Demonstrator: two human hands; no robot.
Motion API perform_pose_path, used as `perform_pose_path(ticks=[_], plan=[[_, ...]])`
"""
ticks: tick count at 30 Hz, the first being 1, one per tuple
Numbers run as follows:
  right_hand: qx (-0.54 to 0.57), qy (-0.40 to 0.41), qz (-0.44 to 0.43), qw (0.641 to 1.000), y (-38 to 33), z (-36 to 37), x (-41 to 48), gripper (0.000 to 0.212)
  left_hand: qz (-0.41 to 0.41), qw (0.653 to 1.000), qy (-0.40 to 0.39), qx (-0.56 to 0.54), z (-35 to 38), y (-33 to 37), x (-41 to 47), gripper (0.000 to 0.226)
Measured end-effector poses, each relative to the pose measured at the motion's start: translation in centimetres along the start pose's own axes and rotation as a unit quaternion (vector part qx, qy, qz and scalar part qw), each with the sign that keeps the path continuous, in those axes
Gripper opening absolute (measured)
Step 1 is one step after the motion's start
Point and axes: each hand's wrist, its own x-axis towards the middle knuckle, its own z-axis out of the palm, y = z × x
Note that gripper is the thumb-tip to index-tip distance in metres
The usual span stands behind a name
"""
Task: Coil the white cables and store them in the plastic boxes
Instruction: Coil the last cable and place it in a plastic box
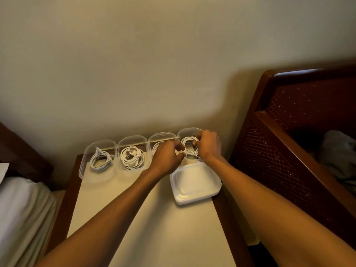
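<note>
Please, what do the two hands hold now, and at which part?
Both hold the coiled white cable at the rightmost box: right hand grips the coil's right side, left hand pinches its left edge.

Along the far edge of your pale-topped wooden table (163,218), against the wall, four clear plastic boxes (100,177) stand side by side, a coiled white cable (100,160) in each. Just before the rightmost box (189,130), at the table's right edge, lies a stack of white plastic lids (194,184). Your left hand (167,158) sits over the third box, your right hand (209,146) over the rightmost, both on its cable.
</note>
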Motion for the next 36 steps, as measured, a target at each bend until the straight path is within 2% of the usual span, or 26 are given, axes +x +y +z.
perform_pose_path(ticks=[3,7,10,12,15,19,22,28,31,34,36], plan=[[-0.12,-0.004,-0.037,0.992,0.1,-0.1,0.1,0.014,0.008,0.999,0.014,0.028,0.8,-0.3,-0.1,0.02],[-0.138,-0.028,-0.084,0.986,0.6,0.4,0.0,0.019,0.012,0.999,0.025,0.037,0.7,-0.5,-0.4,0.02],[-0.07,-0.002,-0.08,0.994,1.3,0.6,0.2,0.028,0.016,0.999,0.044,0.026,0.2,-0.5,-0.3,0.019],[0.026,0.013,-0.053,0.998,1.5,0.1,0.3,0.036,0.013,0.998,0.061,0.015,-0.1,-0.4,-0.2,0.019],[0.085,0.02,0.004,0.996,1.4,-0.6,0.6,0.045,0.005,0.997,0.081,-0.015,-0.5,0.1,-0.2,0.018],[0.096,-0.046,0.128,0.986,1.7,-0.3,0.6,0.046,-0.008,0.995,0.091,-0.046,-0.9,0.5,-0.4,0.017],[0.115,-0.078,0.165,0.976,2.4,0.2,0.5,0.038,-0.014,0.994,0.091,-0.058,-1.2,0.8,-0.6,0.016],[0.109,-0.025,0.156,0.981,2.3,-0.8,0.1,0.028,-0.037,0.99,0.089,-0.101,-1.6,1.4,-0.7,0.015],[0.126,0.004,0.14,0.982,2.1,-2.3,0.0,0.031,-0.063,0.982,0.102,-0.148,-1.9,2.2,-0.5,0.02],[0.151,0.022,0.118,0.981,1.0,-4.0,-0.7,0.029,-0.118,0.953,0.124,-0.251,-2.5,3.1,-0.6,0.034],[0.177,0.02,0.09,0.98,0.2,-4.7,-1.6,0.028,-0.165,0.924,0.101,-0.33,-3.3,4.1,-1.3,0.05]])
